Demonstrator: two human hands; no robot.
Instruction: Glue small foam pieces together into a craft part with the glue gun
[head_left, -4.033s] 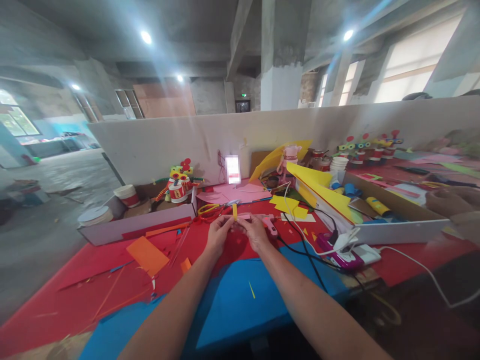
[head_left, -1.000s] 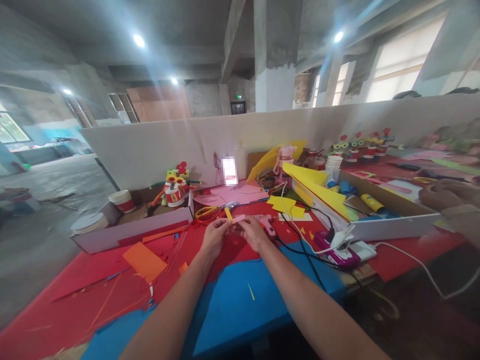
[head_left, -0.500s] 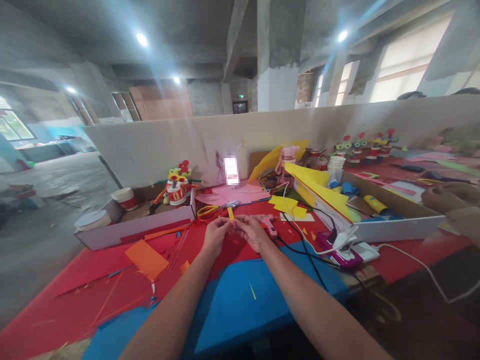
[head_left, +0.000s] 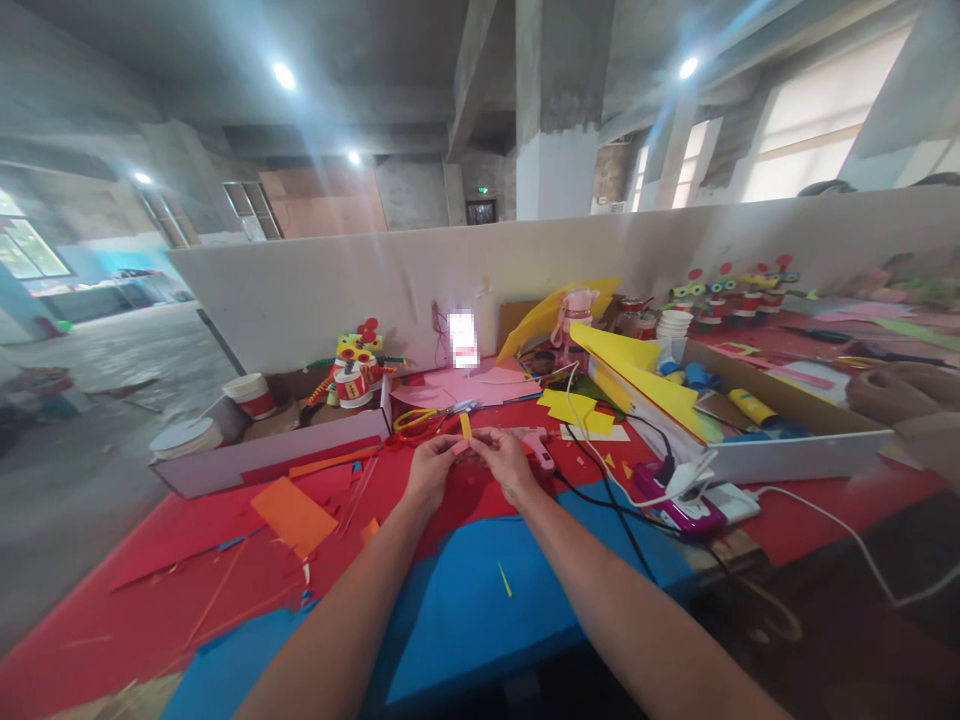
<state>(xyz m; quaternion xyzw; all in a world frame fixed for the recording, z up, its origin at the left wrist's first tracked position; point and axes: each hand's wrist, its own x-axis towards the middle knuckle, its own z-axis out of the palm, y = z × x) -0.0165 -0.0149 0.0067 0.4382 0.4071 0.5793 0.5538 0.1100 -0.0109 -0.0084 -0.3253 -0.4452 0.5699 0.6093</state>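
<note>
In front of me, over the red covering (head_left: 420, 510), my two hands meet at the fingertips. A narrow yellow paper strip (head_left: 466, 427) stands up between them, its lower end in the pinch of my right hand (head_left: 505, 466). My left hand (head_left: 432, 472) is closed beside it, pinching a small pink piece (head_left: 459, 447) that touches or nearly touches the strip. Fingers partly hide where the two meet. Just right of my right hand lies a pink glue gun (head_left: 540, 450). Scissors with yellow handles (head_left: 415, 420) lie beyond my left hand.
An open box (head_left: 277, 470) with paper cups and a cup figure stands left. At right are a box of coloured rolls (head_left: 795, 455), a purple power strip (head_left: 686, 508) and loose cables. Orange paper (head_left: 295, 517) and blue sheets (head_left: 487, 590) lie nearer. Another person's hand (head_left: 892, 392) is far right.
My fingertips have shifted slightly apart, and the pink piece shows more by my left fingers. The yellow strip has moved a little to the right. The surroundings look the same.
</note>
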